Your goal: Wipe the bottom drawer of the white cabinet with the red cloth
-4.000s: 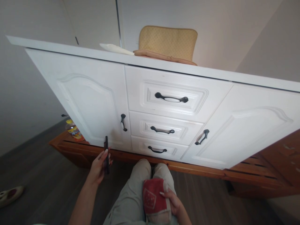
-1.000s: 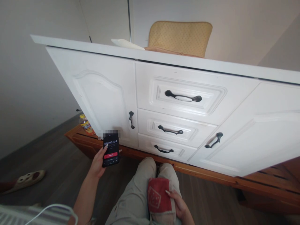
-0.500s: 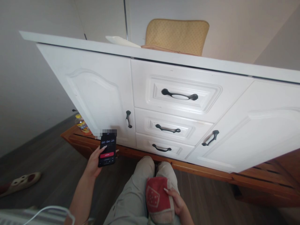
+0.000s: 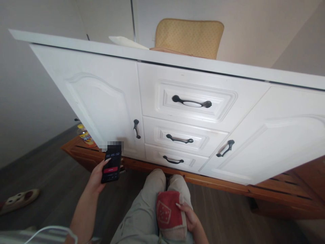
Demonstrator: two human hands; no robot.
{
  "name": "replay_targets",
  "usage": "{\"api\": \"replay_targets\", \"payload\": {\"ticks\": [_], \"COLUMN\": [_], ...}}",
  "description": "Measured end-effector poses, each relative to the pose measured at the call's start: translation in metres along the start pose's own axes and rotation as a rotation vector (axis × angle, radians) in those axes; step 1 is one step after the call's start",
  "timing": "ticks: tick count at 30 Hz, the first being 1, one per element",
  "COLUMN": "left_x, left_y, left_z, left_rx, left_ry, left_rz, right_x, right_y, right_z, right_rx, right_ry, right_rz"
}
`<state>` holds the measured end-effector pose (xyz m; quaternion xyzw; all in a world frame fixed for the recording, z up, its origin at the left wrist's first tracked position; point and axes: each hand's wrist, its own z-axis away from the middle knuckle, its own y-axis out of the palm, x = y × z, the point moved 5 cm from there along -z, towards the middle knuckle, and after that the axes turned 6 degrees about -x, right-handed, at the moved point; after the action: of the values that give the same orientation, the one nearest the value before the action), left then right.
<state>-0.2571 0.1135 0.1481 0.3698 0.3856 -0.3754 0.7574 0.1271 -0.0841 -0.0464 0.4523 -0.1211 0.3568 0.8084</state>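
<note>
My left hand (image 4: 98, 174) is closed around a black smartphone (image 4: 111, 166), whose screen shows a running timer and a red button. It is held in front of the left door of a white cabinet (image 4: 106, 101). Over my lap, my right hand (image 4: 189, 217) grips the right edge of a folded red cloth (image 4: 166, 211) with a pale printed outline and a beige border. The cloth rests on my grey trousers (image 4: 142, 206), thumb on top and the other fingers partly hidden.
The cabinet has dark handles, such as the top drawer handle (image 4: 191, 101), and stands on a brown wooden bench (image 4: 215, 183). A bottle with a yellow cap (image 4: 86, 135) is at its left. Behind rises a tan padded backrest (image 4: 189, 39). A shoe (image 4: 21, 200) shows at far left.
The phone has tilted and shifted slightly left with my left hand, and its timer has advanced. The whole view has shifted a little. My right hand keeps hold of the cloth.
</note>
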Motion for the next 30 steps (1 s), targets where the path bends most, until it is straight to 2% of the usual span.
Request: {"api": "replay_targets", "payload": {"ticks": [8, 16, 30], "left_x": [0.004, 0.01, -0.002], "left_y": [-0.01, -0.019, -0.007], "left_z": [-0.007, -0.015, -0.009], "left_rx": [-0.068, -0.093, -0.048], "left_ry": [0.021, 0.019, 0.024], "left_rz": [-0.05, -0.083, -0.071], "right_x": [-0.004, -0.001, 0.003], "right_y": [-0.006, -0.001, 0.006], "right_z": [-0.001, 0.0, 0.005], "right_rx": [-0.004, 0.001, 0.006], "right_ry": [0.011, -0.002, -0.006], "right_rz": [-0.018, -0.012, -0.001]}}
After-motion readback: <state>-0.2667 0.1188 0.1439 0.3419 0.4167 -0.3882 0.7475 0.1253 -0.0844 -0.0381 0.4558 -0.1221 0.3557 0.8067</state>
